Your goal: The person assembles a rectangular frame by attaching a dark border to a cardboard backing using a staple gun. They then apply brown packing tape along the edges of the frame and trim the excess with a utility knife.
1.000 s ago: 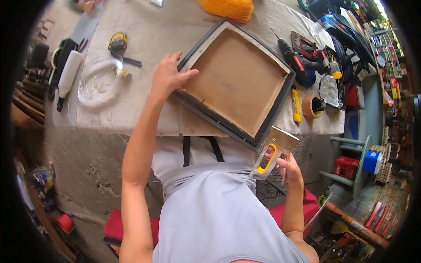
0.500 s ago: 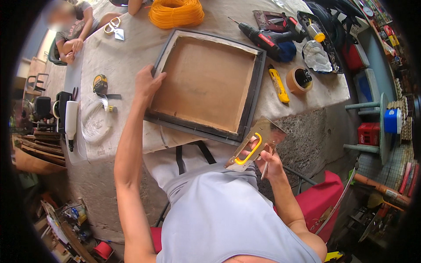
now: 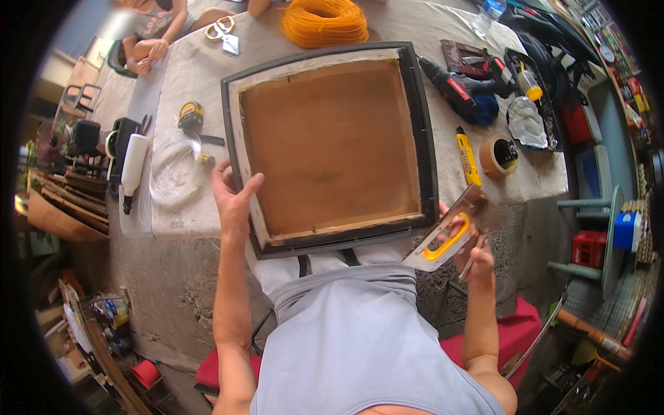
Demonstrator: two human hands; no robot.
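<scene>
A square frame [image 3: 423, 138] with a black rim, a whitish inner border and a brown panel is tilted over the table's near edge, close to my lap. My left hand [image 3: 234, 200] grips its left side, thumb on the face and fingers around the outer edge. In my right hand [image 3: 477, 256] is a flat silvery metal tool [image 3: 423, 257] with a yellow-lined grip slot; its far end is blurred. A thin stick-like piece also sits between those fingers. A fingertip of that hand reaches the frame's lower right edge.
On the cloth-covered table [image 3: 187, 228] lie an orange cord coil [image 3: 325, 24], scissors [image 3: 223, 33], a tape measure [image 3: 191, 115], clear line [image 3: 176, 173], a white bottle [image 3: 133, 166], a drill [image 3: 456, 86], a yellow cutter [image 3: 467, 155] and a round container [image 3: 494, 158]. Another person [image 3: 155, 34] sits at far left.
The frame has turned more upright and come nearer to me. My left hand has slid lower on its side. My right hand with the metal tool has shifted right, beside the frame's lower right corner.
</scene>
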